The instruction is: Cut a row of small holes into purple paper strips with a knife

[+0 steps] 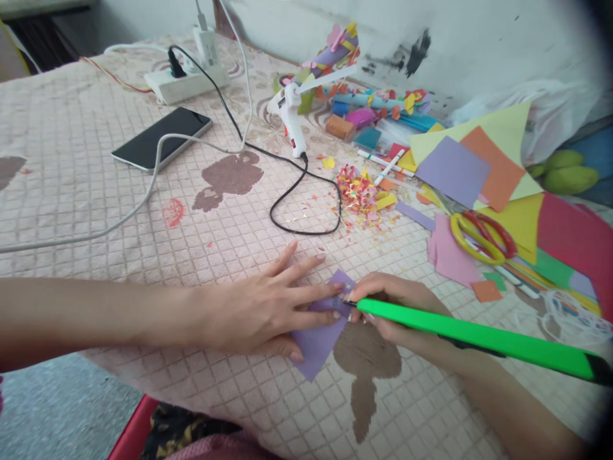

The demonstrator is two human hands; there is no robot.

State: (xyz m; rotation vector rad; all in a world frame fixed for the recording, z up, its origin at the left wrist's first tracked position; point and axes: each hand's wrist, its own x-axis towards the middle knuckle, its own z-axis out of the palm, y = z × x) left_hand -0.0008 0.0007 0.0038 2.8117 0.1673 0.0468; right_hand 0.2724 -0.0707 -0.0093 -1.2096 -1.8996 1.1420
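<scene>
- Purple paper (pixel 312 354) is lying at lower centre, long axis slanting up rightward.
- Left hand (pixel 256 306), fingers spread, is pressing it, gripping nothing.
- Right hand (pixel 395 289) is pinching a green tool (pixel 469 333) at its right edge.

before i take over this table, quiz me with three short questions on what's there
1. What does the left hand rest its fingers on?
2. True or false: the right hand holds the scissors.
3. What colour is the glue gun? A) black B) white C) orange

Key: 1. A piece of purple paper. 2. False; it holds a green tool. 3. B.
</scene>
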